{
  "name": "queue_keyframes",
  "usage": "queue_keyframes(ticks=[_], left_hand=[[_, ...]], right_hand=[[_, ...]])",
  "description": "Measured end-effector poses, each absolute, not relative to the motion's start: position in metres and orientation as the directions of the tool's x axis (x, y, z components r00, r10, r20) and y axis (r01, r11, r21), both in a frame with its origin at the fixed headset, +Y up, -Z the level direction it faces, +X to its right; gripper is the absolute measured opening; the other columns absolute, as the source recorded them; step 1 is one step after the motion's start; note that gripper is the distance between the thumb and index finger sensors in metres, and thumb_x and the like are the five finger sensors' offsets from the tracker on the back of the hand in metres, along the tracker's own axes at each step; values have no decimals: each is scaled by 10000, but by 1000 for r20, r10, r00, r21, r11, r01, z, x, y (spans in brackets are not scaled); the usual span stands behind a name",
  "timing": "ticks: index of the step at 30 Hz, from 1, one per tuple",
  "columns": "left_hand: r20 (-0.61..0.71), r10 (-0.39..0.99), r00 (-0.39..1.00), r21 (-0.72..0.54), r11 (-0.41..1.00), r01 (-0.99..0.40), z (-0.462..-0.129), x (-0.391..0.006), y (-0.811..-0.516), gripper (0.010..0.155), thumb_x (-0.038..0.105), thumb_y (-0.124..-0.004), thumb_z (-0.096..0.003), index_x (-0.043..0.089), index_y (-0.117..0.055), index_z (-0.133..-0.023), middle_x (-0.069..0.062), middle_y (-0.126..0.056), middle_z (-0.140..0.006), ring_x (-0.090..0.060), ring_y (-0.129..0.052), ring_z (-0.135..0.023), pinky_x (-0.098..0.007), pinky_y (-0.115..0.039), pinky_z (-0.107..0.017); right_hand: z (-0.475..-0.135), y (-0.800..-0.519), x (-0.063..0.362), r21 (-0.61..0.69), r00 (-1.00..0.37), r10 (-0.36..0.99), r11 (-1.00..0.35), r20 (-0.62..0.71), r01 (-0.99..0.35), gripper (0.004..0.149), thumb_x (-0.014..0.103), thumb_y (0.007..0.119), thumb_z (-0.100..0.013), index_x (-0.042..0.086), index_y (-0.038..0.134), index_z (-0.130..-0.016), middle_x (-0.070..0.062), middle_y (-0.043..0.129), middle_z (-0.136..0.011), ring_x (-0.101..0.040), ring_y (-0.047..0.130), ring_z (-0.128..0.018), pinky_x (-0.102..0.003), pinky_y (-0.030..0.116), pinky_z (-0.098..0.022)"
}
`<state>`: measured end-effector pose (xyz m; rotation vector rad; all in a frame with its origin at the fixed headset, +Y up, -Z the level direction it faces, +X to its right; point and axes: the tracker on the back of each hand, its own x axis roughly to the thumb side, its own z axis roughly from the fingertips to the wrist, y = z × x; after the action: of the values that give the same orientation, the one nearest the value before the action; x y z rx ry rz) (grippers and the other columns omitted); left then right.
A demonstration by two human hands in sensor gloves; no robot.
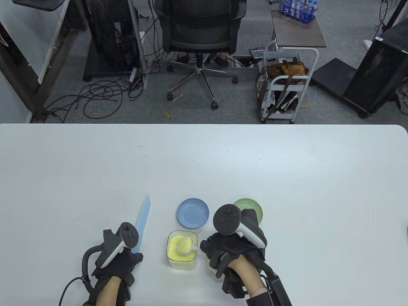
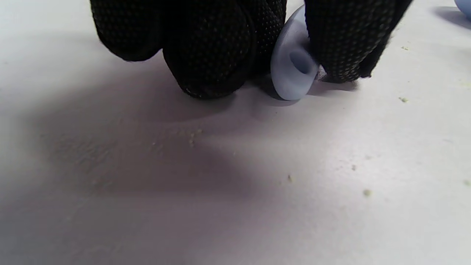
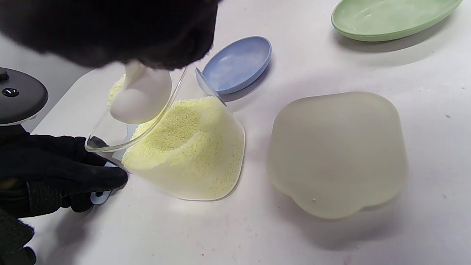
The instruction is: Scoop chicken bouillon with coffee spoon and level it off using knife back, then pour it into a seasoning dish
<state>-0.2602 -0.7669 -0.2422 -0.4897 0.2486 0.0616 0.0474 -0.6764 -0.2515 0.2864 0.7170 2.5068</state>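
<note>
A clear container (image 1: pixel 182 251) of yellow chicken bouillon (image 3: pixel 184 147) stands near the table's front edge. My right hand (image 1: pixel 220 251) pinches the handle of a white coffee spoon (image 1: pixel 185 245), whose bowl carries a heap of granules just above the container. In the right wrist view the spoon (image 3: pixel 141 97) shows its underside at the container's rim. My left hand (image 1: pixel 119 261) grips the handle of a light blue knife (image 1: pixel 143 220) lying on the table left of the container. The handle end (image 2: pixel 292 70) sits between curled fingers (image 2: pixel 209 48). A blue seasoning dish (image 1: pixel 193 213) lies just behind the container.
A green dish (image 1: pixel 253 207) lies right of the blue one, partly behind my right hand's tracker. The container's frosted lid (image 3: pixel 338 154) rests on the table right of the container. Loose granules (image 2: pixel 366 192) dot the tabletop near the knife.
</note>
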Motion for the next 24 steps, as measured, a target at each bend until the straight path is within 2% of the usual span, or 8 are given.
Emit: queue_keyframes(ticks=[7,10,13,16,18,20,24], left_hand=[[-234,138,962,-459,857,-234,-242,-262,-770,543,464,-909,-414,85,-787,-782,-78,-957,-525,-178,-1012,-340,-409,-801,-411],[-206,281,937,-509,788,-348,-241,-261,-764,533,462,-920,-415,79,-809,-768,-84,-971,-514,-180,-1015,-327,-411,-803,-408],[-158,429,889,-459,766,-451,-236,-263,-741,530,462,-925,-418,67,-824,-756,-89,-978,-495,-181,-1015,-311,-412,-804,-400],[-11,662,749,-441,669,-598,-224,-263,-711,532,461,-930,-427,66,-823,-766,-95,-973,-504,-188,-1008,-322,-419,-795,-412],[100,774,625,-509,579,-636,-218,-255,-699,533,457,-940,-425,60,-831,-763,-101,-976,-498,-192,-1007,-314,-421,-795,-407],[164,800,577,-556,558,-616,-214,-244,-694,530,451,-943,-430,50,-835,-760,-109,-978,-490,-198,-1006,-305,-424,-794,-399],[230,727,647,-571,639,-515,-208,-221,-692,536,452,-946,-422,44,-841,-754,-109,-983,-479,-192,-1009,-292,-421,-799,-389]], right_hand=[[-252,-678,47,547,-847,529,-725,54,-419,392,367,678,-438,16,824,-531,17,948,-91,-17,831,176,-281,770,87],[-252,-679,47,547,-842,537,-721,51,-426,393,369,677,-438,16,823,-532,18,949,-92,-18,832,174,-281,770,85],[-252,-680,48,547,-839,542,-716,46,-433,393,369,677,-439,17,822,-534,17,949,-95,-17,834,173,-281,771,84],[-253,-681,50,546,-835,549,-712,42,-441,394,370,677,-439,17,822,-535,17,949,-96,-17,835,172,-280,772,84],[-253,-681,51,544,-834,550,-712,40,-443,393,370,676,-440,18,821,-537,18,949,-98,-16,836,170,-280,773,83],[-253,-681,51,538,-831,555,-713,40,-450,394,371,675,-441,18,820,-538,19,949,-99,-16,837,170,-279,774,82],[-251,-679,51,522,-826,563,-716,37,-464,395,371,674,-440,17,820,-537,18,950,-99,-15,837,171,-279,774,83]])
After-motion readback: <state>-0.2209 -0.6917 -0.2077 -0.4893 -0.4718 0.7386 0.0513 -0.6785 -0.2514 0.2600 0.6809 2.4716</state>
